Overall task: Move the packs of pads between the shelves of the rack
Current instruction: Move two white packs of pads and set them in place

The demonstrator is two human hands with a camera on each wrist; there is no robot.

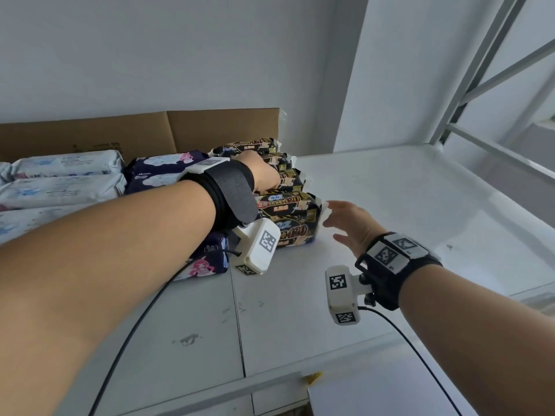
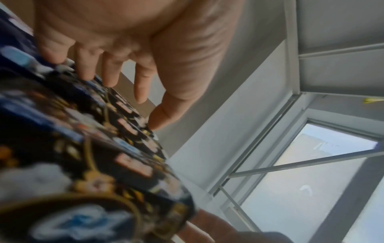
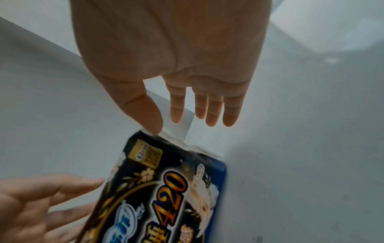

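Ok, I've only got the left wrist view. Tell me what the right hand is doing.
Observer: The right hand is open with straight fingers, and its thumb tip touches the white crimped end of the front black "420" pack.
Operator: Give me the left hand's place in the row.
Observer: The left hand lies on the black packs standing behind that front one.
Operator: List what's further left.
Observer: Dark blue packs, then pale blue packs, with a cardboard sheet upright behind them.
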